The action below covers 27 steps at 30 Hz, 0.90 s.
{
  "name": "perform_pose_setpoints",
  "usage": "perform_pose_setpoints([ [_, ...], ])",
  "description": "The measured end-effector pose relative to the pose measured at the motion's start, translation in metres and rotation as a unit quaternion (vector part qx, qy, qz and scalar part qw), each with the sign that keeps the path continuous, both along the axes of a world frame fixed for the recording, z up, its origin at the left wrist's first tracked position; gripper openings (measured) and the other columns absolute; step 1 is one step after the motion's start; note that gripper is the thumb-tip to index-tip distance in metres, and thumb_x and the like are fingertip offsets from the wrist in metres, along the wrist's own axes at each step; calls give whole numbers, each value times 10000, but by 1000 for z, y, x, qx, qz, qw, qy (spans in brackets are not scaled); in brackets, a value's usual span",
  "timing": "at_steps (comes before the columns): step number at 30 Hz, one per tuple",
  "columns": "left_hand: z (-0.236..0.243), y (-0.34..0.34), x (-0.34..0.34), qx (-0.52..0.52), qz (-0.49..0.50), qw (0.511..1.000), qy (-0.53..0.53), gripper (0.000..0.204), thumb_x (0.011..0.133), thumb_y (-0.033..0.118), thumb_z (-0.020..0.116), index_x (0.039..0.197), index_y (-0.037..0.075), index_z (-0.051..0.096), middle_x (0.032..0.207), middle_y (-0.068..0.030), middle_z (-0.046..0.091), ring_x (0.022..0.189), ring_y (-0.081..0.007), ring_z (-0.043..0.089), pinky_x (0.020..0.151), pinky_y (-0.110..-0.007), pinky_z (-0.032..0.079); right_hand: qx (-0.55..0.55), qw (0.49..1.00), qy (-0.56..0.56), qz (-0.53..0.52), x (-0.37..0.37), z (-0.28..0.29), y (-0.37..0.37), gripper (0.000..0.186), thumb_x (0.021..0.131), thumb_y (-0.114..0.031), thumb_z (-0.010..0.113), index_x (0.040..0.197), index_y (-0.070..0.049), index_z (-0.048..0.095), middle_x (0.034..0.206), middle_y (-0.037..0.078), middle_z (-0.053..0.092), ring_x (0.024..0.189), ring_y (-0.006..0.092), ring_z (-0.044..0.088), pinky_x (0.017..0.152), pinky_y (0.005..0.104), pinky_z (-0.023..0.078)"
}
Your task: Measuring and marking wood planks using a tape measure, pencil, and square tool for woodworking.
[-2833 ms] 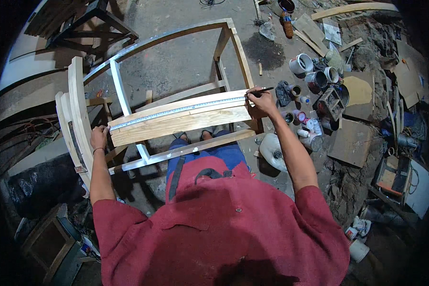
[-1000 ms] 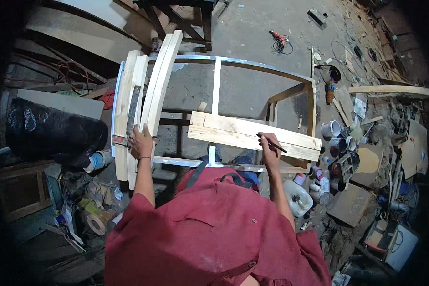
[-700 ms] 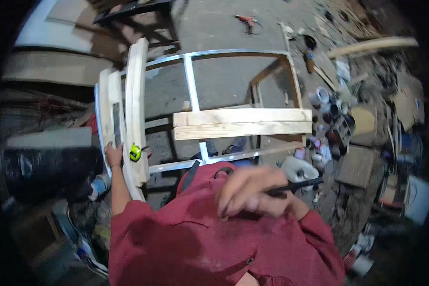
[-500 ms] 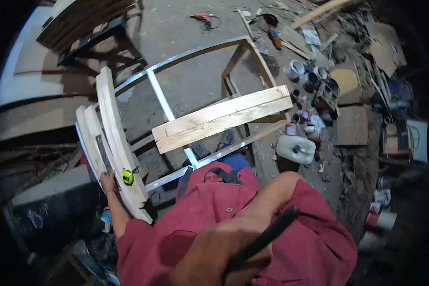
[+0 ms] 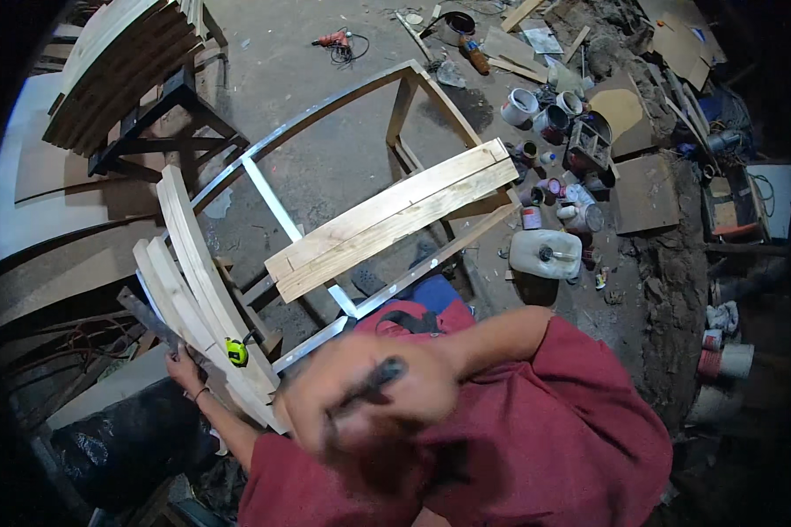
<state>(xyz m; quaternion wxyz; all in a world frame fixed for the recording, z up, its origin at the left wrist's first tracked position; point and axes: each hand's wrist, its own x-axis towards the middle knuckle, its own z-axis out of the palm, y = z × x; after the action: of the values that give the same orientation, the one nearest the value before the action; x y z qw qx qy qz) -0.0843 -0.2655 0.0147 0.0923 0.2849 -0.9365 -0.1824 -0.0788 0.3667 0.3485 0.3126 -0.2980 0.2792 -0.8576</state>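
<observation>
Curved pale boards (image 5: 198, 255) lie close together over the left end of a partly white-coated wooden frame (image 5: 272, 200), the biggest thing before the person. They stand between the two hands: just right of the left one, and farther left than the right one. Two more pale boards (image 5: 395, 220) lie side by side across the frame's middle, beyond the right hand and touched by neither. Right of the frame, a whitish jug (image 5: 545, 253) sits on the floor. The left hand (image 5: 184, 371) is closed around the lower end of a dark flat bar (image 5: 145, 316), which slants up and to the left; whether its fingers also touch the curved boards, I cannot tell. A lime-green tape measure (image 5: 236, 352) rests on those boards. The right hand (image 5: 369, 417), blurred, is curled about a black marker (image 5: 385, 371) in front of the person's shirt, well apart from the left.
</observation>
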Motion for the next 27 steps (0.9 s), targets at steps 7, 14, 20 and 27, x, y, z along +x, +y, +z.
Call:
perform_pose_setpoints([
  [7,95,351,-58,387,-130,912,32,243,1027,181,716,1128,-39,695,962,-93,735,870,-183,659,816,-352,542,495,739,201,-410,-36,-188,19,309,928,-216,743,1175,-34,703,1053,176,649,956,373,674,832,456,547],
  [14,84,599,-63,462,-335,820,-48,220,1021,194,734,1026,-20,681,894,-69,716,762,-130,652,693,-300,531,559,675,149,-457,-12,-210,168,291,940,-183,747,1186,-31,708,1093,152,658,1007,359,688,862,427,553],
  [20,59,782,-58,475,-393,785,-59,256,1030,251,713,1080,0,704,972,-108,730,862,-207,681,781,-349,550,542,716,-86,-431,20,-241,348,314,963,-188,736,1232,-26,741,1015,155,782,897,231,743,822,361,557],
  [27,-59,860,-101,-58,-478,870,101,546,990,408,676,1337,-6,593,1289,-253,629,1260,-423,557,1099,-537,393,594,580,-141,-539,49,-371,530,341,991,-237,696,1278,-56,727,1016,208,768,951,304,768,836,399,557],
])
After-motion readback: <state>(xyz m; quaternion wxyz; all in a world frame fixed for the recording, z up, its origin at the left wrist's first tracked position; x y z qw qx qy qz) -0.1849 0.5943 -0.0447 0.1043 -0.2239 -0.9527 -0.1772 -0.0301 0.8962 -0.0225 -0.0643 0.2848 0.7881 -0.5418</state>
